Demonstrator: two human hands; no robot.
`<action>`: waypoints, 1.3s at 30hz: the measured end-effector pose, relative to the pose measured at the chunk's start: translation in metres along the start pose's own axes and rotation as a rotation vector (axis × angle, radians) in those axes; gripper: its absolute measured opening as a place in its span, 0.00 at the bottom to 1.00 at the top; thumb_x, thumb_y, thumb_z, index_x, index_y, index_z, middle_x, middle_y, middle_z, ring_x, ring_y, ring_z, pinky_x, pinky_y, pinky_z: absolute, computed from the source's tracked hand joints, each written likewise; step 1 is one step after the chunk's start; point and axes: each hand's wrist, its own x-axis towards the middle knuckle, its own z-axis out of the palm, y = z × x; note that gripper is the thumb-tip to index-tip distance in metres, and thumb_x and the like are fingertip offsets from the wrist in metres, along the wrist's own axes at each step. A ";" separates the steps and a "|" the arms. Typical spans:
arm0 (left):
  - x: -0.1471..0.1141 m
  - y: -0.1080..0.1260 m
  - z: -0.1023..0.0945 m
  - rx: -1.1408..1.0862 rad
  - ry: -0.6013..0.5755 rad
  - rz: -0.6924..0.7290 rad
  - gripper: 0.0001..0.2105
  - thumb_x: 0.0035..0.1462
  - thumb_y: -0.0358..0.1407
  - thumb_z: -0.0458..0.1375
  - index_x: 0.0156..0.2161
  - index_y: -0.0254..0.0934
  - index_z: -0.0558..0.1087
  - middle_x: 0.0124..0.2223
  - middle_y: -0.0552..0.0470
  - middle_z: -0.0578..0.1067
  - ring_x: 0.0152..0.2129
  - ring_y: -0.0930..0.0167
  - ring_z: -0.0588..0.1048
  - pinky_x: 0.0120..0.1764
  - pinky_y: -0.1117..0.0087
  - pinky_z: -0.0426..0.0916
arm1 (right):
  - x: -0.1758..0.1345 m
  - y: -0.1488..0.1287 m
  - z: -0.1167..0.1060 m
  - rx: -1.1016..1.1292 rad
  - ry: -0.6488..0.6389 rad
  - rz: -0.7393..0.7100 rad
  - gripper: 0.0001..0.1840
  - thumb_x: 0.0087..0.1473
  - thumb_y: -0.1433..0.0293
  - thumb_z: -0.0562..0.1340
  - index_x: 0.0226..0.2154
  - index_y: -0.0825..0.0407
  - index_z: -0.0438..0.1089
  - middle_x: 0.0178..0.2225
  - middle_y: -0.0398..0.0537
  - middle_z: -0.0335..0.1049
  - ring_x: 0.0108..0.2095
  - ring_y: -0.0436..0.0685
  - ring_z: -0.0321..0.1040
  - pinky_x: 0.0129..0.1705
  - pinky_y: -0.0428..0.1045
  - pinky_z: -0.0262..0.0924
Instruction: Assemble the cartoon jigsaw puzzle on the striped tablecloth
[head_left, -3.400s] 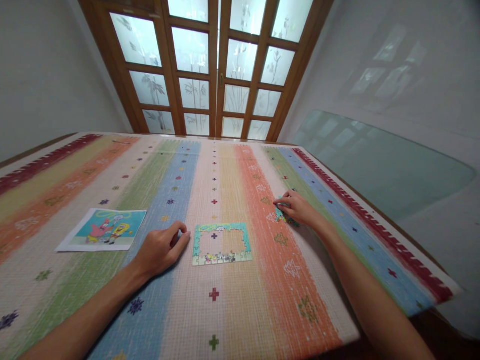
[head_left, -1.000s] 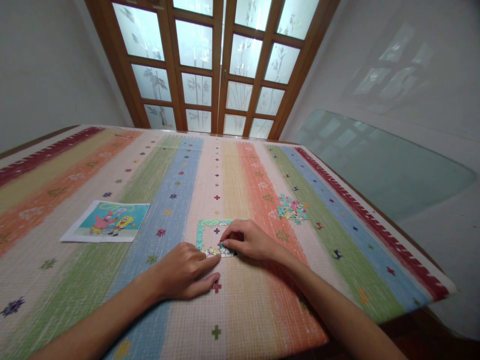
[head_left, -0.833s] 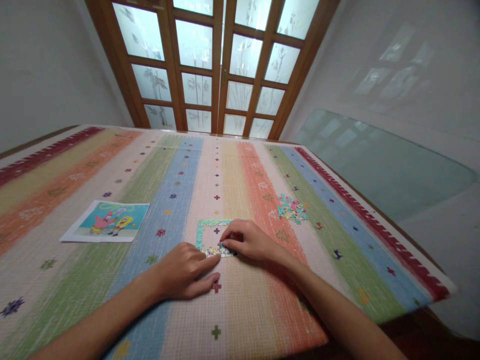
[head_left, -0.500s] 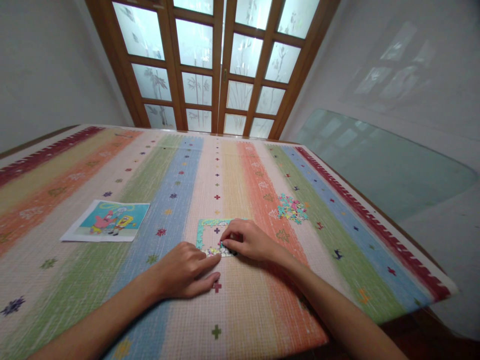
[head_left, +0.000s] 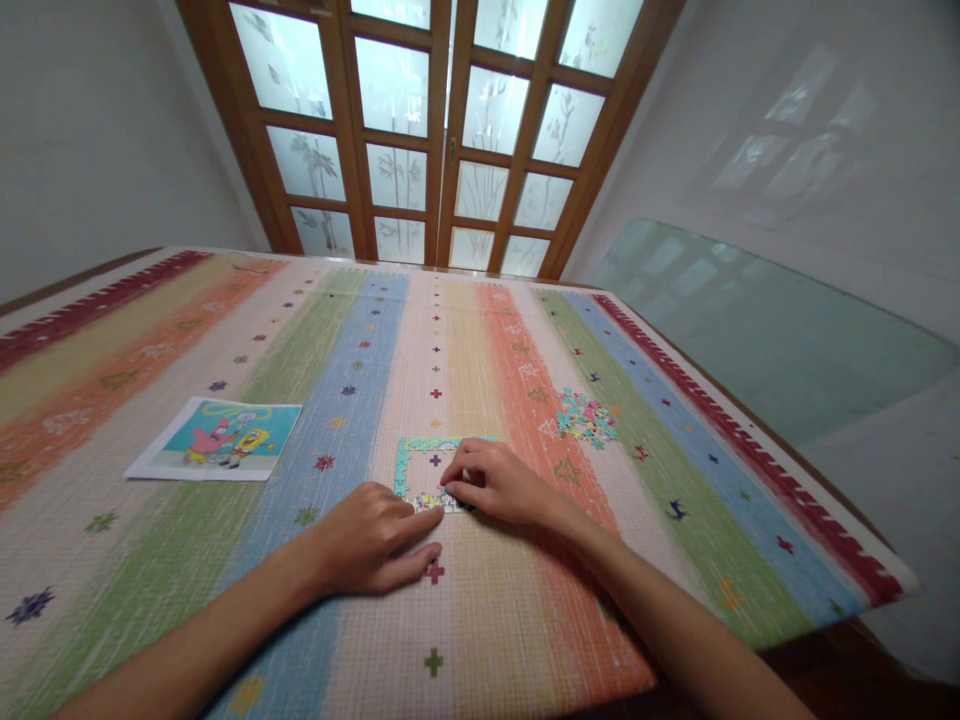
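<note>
Resting our left hand (head_left: pixel 375 540), index outstretched, on the puzzle (head_left: pixel 401 468), we pinch what seems a piece (head_left: pixel 442 488) in our right hand (head_left: pixel 496 480), fingertips together; we're likely fitting it, which calls for careful aligning. The pile (head_left: pixel 586 418) lies beyond those fingertips, rightward.

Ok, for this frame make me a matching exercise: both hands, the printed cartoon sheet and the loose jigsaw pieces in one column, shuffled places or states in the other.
1. Printed cartoon sheet
2. Left hand
3. Loose jigsaw pieces
4. Right hand

A. Index finger extended at the near edge of the jigsaw border
B. Heaped, right of the border
C. Curled, over part of the border
D. Flat, left of the border

Pairs: 1-D, 2-A, 3-B, 4-C
</note>
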 end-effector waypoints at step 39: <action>0.003 0.005 0.002 0.049 -0.037 -0.001 0.16 0.72 0.40 0.48 0.55 0.33 0.70 0.50 0.40 0.80 0.31 0.66 0.81 0.28 0.67 0.75 | -0.006 0.003 0.007 -0.210 0.086 -0.096 0.06 0.60 0.73 0.65 0.35 0.51 0.80 0.36 0.50 0.74 0.41 0.57 0.68 0.45 0.52 0.62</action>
